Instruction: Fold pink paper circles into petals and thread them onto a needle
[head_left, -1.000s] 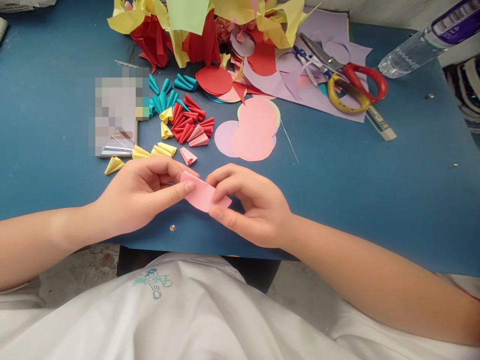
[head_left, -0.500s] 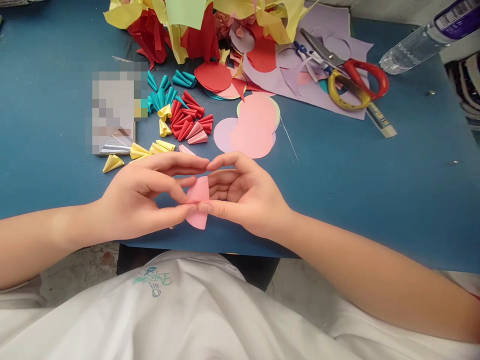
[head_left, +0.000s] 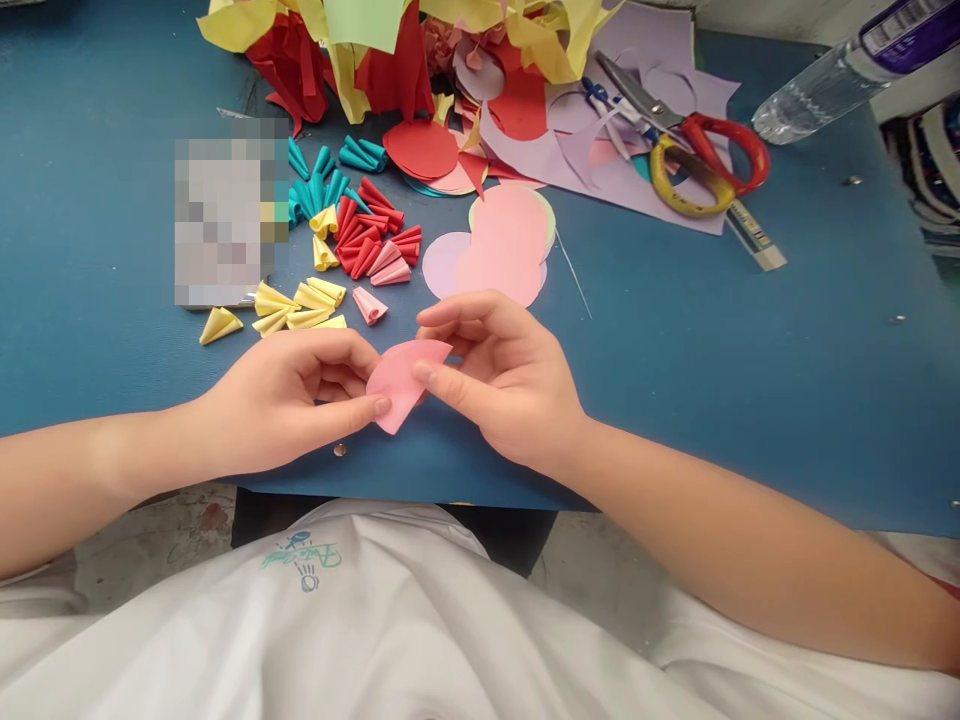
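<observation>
A pink paper half-circle (head_left: 405, 375) is held between both hands above the near edge of the table. My left hand (head_left: 315, 390) pinches its left end, thumb on the near face and fingers behind. My right hand (head_left: 499, 375) grips the upper right part between its thumb and the fingers, which are partly hidden. Just beyond the hands lie a pink paper cone (head_left: 370, 305) and several yellow paper cones (head_left: 307, 318). Farther off are red cones (head_left: 365, 240) and teal cones (head_left: 319, 185). Pink paper circles (head_left: 506, 250) overlap on the table past my right hand.
A blurred flat object (head_left: 217, 220) lies left of the cones. Scissors (head_left: 690, 165) rest on lilac paper (head_left: 675, 60) at the back right, near a plastic bottle (head_left: 817, 95). Crumpled yellow and red paper (head_left: 397, 60) is heaped at the back. A thin needle-like stick (head_left: 574, 272) lies beside the circles.
The pink paper has turned from upright, seen narrow, to tilted with its broad half-circle face showing. The fingertips of my two hands have parted, and the view has shifted slightly.
</observation>
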